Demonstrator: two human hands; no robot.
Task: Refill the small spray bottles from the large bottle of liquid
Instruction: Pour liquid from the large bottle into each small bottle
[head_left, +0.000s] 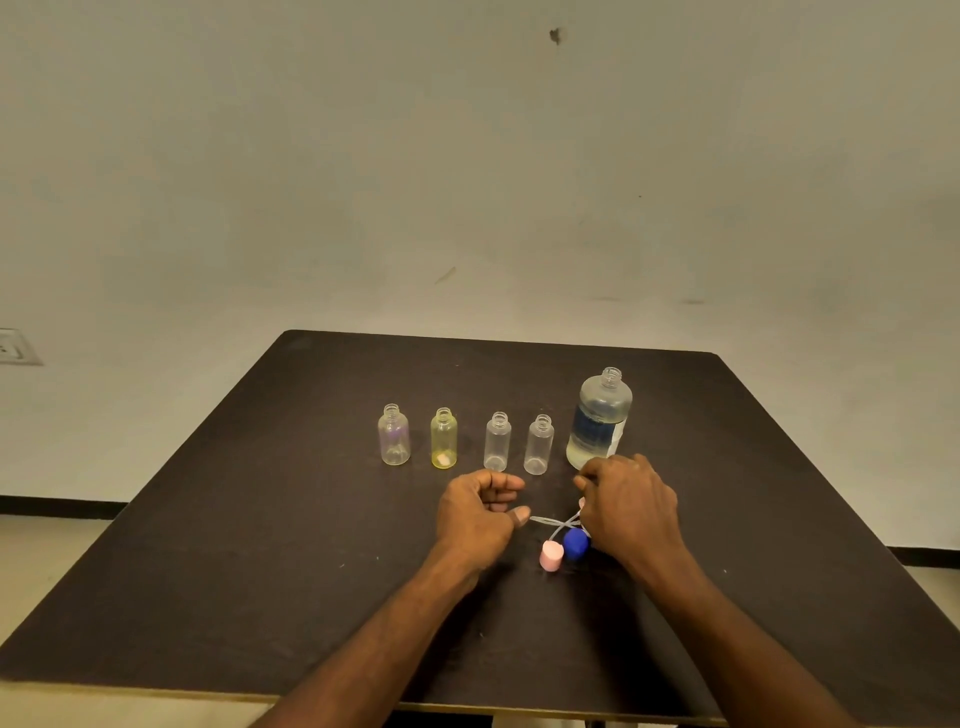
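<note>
Pink and blue spray caps lie together between the hands: pink cap (551, 556), blue cap (575, 543), dip tubes (553, 520) crossing just beyond them. Right hand (631, 506) is curled over the cap cluster; whether it pinches a cap cannot be told, fingers hidden. Left hand (480, 512) is loosely curled, holding nothing, thumb near a tube tip. Beyond the hands, four small bottles (497, 441) stand uncapped in a row. Large bottle (599, 420), uncapped and partly full, stands just beyond the right knuckles. Risk: lifting the right hand forward could knock it over and spill liquid across the table (260, 519).
</note>
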